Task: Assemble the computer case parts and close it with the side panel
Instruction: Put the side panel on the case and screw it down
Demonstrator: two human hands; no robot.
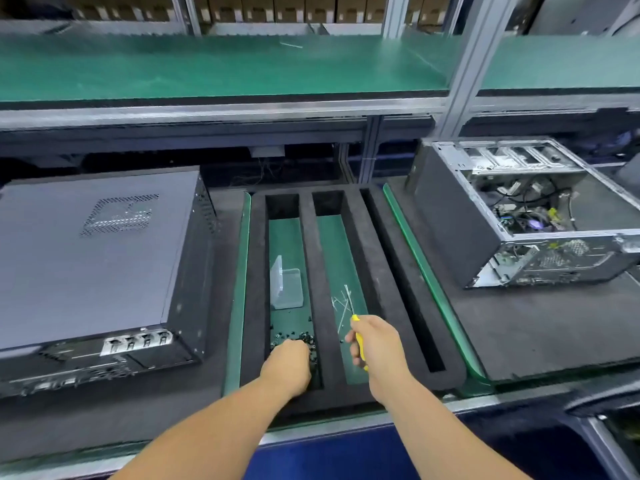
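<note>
Head view, lower centre: my left hand (289, 363) digs curled fingers into small black screws (304, 338); my right hand (375, 344) grips a yellow-handled screwdriver (358, 336) over the foam tray (320, 271).

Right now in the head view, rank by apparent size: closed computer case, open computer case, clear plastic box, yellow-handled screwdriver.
1. Closed computer case, though it lies nearer the camera.
2. Open computer case.
3. Clear plastic box.
4. Yellow-handled screwdriver, partly hidden in the right hand.
</note>
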